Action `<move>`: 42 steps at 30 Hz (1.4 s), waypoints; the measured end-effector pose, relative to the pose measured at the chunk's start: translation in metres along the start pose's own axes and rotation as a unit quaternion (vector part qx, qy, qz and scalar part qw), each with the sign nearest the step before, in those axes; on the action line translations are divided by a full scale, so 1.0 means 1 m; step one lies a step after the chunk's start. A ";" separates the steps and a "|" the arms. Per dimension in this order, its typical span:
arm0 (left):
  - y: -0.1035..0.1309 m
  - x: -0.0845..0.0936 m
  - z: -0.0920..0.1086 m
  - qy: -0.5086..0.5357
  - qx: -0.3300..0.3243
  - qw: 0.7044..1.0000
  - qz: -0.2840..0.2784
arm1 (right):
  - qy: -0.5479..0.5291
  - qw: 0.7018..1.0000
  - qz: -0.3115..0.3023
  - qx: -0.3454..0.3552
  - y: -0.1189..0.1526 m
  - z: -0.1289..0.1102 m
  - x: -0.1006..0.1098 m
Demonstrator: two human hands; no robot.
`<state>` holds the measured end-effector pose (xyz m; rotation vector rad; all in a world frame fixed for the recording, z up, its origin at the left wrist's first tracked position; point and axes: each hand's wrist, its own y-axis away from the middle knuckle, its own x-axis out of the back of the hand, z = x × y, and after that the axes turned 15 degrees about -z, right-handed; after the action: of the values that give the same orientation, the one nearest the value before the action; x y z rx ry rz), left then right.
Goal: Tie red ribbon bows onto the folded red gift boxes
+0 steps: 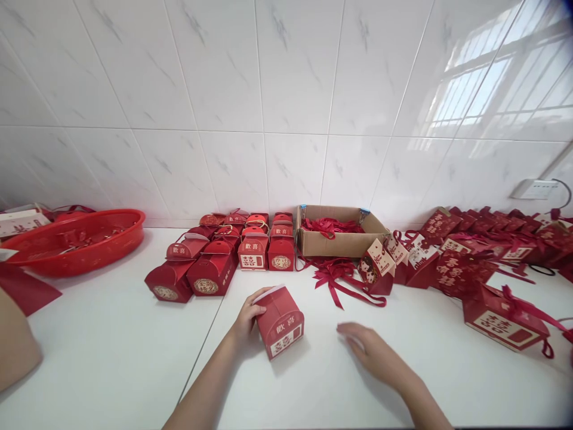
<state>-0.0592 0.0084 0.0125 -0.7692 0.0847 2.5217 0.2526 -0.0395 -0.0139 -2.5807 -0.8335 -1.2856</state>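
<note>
My left hand (249, 316) grips the left side of a small red box (281, 322) with a rounded top flap and a cream label, held tilted over the white table (286, 400). To the right of that box is my right hand (362, 345), touching nothing, its fingers stretched toward the left with the thumb a little apart. Beyond both hands a loose bunch of dark red ribbons (336, 272) lies on the table, in front of a cardboard box (333, 245) that holds more red ribbons.
Several red boxes (215, 270) stand in rows at the centre left. A red plastic basin (80, 254) sits at the far left. Many ribboned red boxes (505, 322) crowd the right side. A tiled wall (295, 89) closes off the back.
</note>
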 end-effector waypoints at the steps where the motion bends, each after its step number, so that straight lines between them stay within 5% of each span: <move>1: 0.001 -0.002 0.000 0.016 0.006 1.000 -0.010 | 0.033 0.999 0.021 -0.008 -0.014 0.005 0.013; 5: 0.004 -0.005 0.003 0.026 0.017 0.999 -0.030 | 0.123 0.991 0.052 0.004 -0.072 0.027 0.042; 10: 0.004 -0.005 0.004 0.014 0.011 0.999 -0.042 | 0.119 0.990 0.075 0.027 -0.103 0.036 0.037; 18: 0.003 -0.006 0.000 0.004 0.046 0.998 -0.048 | 0.004 0.982 0.168 0.090 -0.073 0.013 0.021; 24: -0.001 -0.006 0.002 -0.047 0.066 0.997 -0.007 | -0.124 0.945 0.288 0.087 -0.027 -0.018 0.064; 26: -0.002 -0.004 0.005 -0.092 0.070 0.993 0.012 | -0.260 0.874 0.383 0.146 -0.004 -0.034 0.089; 30: 0.004 -0.005 0.007 -0.167 0.084 0.982 0.027 | -0.354 0.623 0.635 0.289 0.046 -0.058 0.134; 32: 0.010 -0.011 0.003 -0.196 0.079 0.976 0.048 | -0.317 0.564 0.707 0.286 0.063 -0.061 0.145; 34: 0.018 -0.020 -0.003 -0.230 0.078 0.967 0.078 | -0.295 0.546 0.744 0.248 0.070 -0.059 0.146; 36: 0.025 -0.031 -0.011 -0.276 0.066 0.951 0.121 | -0.306 0.588 0.725 0.188 0.068 -0.055 0.138; 40: 0.033 -0.052 -0.018 -0.466 -0.066 0.860 0.199 | -0.295 0.819 0.489 0.053 0.046 -0.060 0.104; 42: 0.032 -0.059 -0.016 -0.579 -0.118 0.787 0.176 | -0.256 0.898 0.355 0.046 0.031 -0.070 0.083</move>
<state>-0.0243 -0.0490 0.0281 0.9002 -0.5568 2.9201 0.2603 -0.0559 0.0978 -2.7501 0.0512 -0.3557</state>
